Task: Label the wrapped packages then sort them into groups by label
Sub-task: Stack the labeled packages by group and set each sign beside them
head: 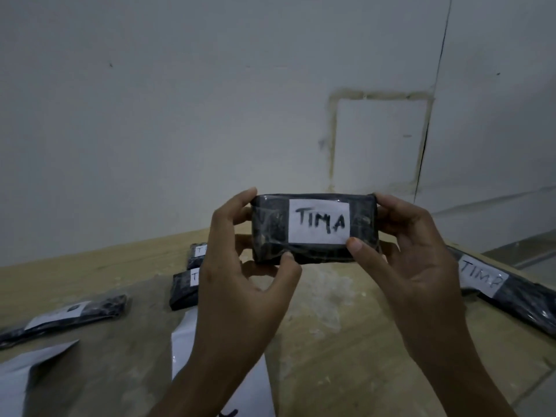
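The person's left hand (240, 266) and right hand (418, 266) rise from the bottom edge and together hold a small black block-shaped package wrapped in shiny clear film (270, 224) up off the table, in front of the wall. Each hand grips one end, fingers curled behind and over the top, thumbs pressing the lower front edge. The right thumb lies on the bottom right corner of the white paper label (319, 221) stuck to the package's front, handwritten "TIMA" in black.

Below lies the light wooden table (346, 326). On it, just left of the left wrist, two more black wrapped packages (183, 291) sit one behind the other, their white labels partly hidden by the hand. Further left a flatter black package with a white label (99, 308) lies alone. At the right edge a long black wrapped package (526, 302) bears a label starting "TIM"; its last letter is unclear. Two white paper sheets (24, 374) lie at the near left, one partly under the left forearm. A pale grey wall (210, 115) stands behind.
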